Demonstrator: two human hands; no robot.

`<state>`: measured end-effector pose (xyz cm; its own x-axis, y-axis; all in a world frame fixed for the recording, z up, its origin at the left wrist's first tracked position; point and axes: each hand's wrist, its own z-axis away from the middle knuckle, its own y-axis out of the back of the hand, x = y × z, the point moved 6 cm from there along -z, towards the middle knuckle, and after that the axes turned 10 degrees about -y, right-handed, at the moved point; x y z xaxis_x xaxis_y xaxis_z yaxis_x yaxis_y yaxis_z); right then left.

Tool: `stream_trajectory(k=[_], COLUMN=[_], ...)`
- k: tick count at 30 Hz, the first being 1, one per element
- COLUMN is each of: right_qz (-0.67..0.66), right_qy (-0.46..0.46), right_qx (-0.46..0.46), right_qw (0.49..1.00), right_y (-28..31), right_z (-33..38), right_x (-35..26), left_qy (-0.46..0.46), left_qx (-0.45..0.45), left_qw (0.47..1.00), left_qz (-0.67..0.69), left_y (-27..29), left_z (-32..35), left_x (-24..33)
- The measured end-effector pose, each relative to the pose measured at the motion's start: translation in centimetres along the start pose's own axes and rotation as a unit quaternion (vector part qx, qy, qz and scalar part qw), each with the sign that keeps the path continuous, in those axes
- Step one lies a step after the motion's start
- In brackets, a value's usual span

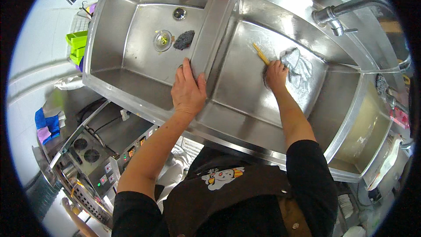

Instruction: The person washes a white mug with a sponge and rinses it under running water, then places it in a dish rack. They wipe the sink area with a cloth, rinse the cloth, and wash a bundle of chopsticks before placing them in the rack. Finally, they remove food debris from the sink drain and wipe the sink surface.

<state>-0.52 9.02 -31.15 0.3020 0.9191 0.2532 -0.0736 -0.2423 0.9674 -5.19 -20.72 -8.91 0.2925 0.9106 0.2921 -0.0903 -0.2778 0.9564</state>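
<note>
In the right basin [245, 105] of a steel double sink, my right hand [276, 75] is closed round the lower end of a yellow stick-like handle [260, 52]. What this handle belongs to is hidden under my fingers; a dark edge shows beside them. Touching that hand's right side lies a crumpled wet grey cloth [298, 68]. My left hand [188, 88] lies open on the near end of the divider [215, 30], fingers reaching over the left basin. On that basin's floor sit a dark scouring pad [184, 40] and a clear round dish [162, 41] with yellow-green scraps.
A drain [179, 13] is at the left basin's far side. One faucet [337, 15] reaches over the right basin's far corner. Another steel basin [359, 136] adjoins on the right. Green bins [77, 46] stand at left. Another person's arm [79, 219] shows at lower left.
</note>
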Motion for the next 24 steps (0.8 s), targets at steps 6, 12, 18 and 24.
stream_trajectory(k=[6, 12, 18, 24], right_qz=[-0.036, -0.279, -0.417, -0.531], right_qy=[-0.039, -0.198, -0.361, -0.377], right_qx=[-0.089, -0.199, -0.063, 0.048], right_qw=[0.995, 0.918, 0.832, 0.758], right_y=[-2.9, 0.2, 5.5, 10.7], right_z=[1.7, 1.9, 1.9, 11.7], right_x=[1.3, 5.0, 14.3, 16.5], left_qy=[0.025, 0.024, -0.003, -0.055], left_qx=[-0.019, -0.023, 0.019, 0.011], left_qw=[0.999, 0.999, 0.999, 0.998], left_qz=[0.007, 0.009, -0.049, -0.002], left_y=[-0.4, -0.2, -0.5, -2.5], left_z=[0.2, 0.5, 1.3, 0.5], left_x=[0.5, 0.4, -0.2, -1.7])
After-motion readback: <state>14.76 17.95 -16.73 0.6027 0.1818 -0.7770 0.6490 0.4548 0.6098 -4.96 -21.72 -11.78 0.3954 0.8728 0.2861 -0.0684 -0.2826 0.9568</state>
